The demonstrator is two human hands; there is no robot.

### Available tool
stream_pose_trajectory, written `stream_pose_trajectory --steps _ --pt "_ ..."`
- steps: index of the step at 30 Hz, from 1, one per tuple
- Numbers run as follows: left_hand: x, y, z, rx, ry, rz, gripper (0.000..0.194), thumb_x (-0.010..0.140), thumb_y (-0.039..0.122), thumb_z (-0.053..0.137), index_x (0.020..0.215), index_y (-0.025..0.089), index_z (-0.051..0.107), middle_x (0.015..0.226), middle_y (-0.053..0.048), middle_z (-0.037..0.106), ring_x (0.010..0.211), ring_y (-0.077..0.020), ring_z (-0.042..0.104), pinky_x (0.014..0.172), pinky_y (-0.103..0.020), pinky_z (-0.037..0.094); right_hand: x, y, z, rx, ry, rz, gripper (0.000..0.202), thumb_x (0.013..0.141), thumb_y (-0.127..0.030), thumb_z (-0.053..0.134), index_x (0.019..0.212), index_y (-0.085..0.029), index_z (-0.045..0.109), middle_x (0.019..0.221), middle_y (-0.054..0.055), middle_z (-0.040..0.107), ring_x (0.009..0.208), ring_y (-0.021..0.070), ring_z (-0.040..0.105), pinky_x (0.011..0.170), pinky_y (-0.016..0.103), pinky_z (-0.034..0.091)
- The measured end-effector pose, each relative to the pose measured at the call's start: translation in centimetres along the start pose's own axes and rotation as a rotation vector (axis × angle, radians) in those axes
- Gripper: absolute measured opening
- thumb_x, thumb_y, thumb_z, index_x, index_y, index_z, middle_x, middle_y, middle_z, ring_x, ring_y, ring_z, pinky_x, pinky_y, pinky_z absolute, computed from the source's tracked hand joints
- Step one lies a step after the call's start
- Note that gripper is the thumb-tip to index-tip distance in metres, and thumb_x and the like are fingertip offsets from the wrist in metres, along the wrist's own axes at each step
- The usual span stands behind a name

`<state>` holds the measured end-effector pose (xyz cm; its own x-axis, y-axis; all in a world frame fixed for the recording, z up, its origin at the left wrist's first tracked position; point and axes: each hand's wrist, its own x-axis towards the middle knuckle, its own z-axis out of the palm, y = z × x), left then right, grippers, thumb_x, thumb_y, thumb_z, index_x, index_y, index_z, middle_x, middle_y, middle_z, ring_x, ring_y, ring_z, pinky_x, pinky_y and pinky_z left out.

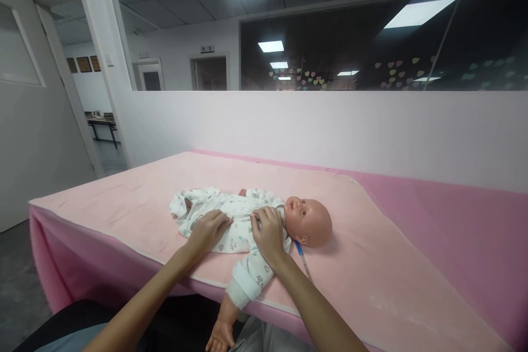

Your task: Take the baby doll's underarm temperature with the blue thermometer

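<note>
A baby doll [311, 223] lies on its back, its bald head to the right. It wears a white long-sleeved garment [233, 239] with small prints. My left hand [209, 229] is at the garment's waist, fingertips pinched together on the cloth. On the chest, close to the doll's neck, my right hand [268, 234] has its fingers curled onto the garment's front. What lies under the fingertips is partly hidden. The doll's near arm [225, 324] reaches over the table edge toward me. Beside its neck lies a thin stick with a blue end [300, 249].
A pale pink mat [363, 264] covers the table over a darker pink cloth [462, 220]. Behind it runs a white wall [330, 126] with a window above. At the left stand a grey door [41, 121] and an open doorway.
</note>
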<state>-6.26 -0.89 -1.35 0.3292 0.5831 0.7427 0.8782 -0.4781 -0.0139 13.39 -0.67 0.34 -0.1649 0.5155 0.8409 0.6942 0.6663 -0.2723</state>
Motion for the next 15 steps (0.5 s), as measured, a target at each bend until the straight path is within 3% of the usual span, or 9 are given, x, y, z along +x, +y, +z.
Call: stream_pose_trajectory --steps 5,12,15 --pt "1.5 1.4 -1.1 0.18 -0.232 0.071 0.028 0.085 0.02 0.042 0.06 0.018 0.055 0.064 -0.007 0.056 0.06 -0.0197 0.054 0.049 -0.027 0.035 -0.1 -0.1 -0.1 -0.003 -0.007 0.0 0.013 0.085 -0.021 0.046 0.075 -0.02 0.054 0.077 0.002 0.057 0.076 0.0175 0.047 0.071 0.031 0.034" --pt "3.7 1.9 -2.6 0.238 -0.351 -0.026 0.018 0.078 0.017 0.047 0.061 0.016 0.052 0.064 -0.008 0.056 0.058 -0.0206 0.056 0.046 -0.026 0.035 -0.1 -0.2 -0.5 0.007 -0.023 0.016 0.015 0.085 -0.02 0.045 0.073 -0.019 0.053 0.076 0.002 0.056 0.075 0.0165 0.047 0.071 0.03 0.034" --pt "3.8 2.0 -3.4 0.3 -0.454 0.012 0.016 0.078 0.01 0.042 0.067 0.013 0.053 0.068 -0.008 0.057 0.058 -0.0196 0.057 0.046 -0.025 0.036 0.0 -0.2 -0.5 0.0 -0.012 0.006 0.016 0.085 -0.02 0.045 0.071 -0.019 0.053 0.075 0.002 0.055 0.074 0.0159 0.046 0.071 0.029 0.033"
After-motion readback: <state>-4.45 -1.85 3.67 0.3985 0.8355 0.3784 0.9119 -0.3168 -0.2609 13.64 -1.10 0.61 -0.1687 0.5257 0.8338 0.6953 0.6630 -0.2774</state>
